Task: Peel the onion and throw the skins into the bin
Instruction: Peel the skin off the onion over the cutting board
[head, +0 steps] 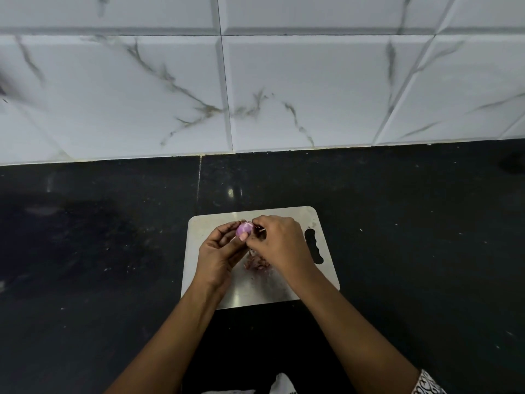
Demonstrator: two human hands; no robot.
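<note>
A steel cutting board lies on a black counter.

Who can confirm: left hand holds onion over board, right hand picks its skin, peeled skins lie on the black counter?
Wrong place: head view shows the peeled skins on the board, not the counter. Left hand holds the onion, right hand picks its skin.

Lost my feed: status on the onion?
Left hand grips onion. Right hand pinches skin at its top. Peeled skins piled on cutting board. Nothing in the way.
</note>
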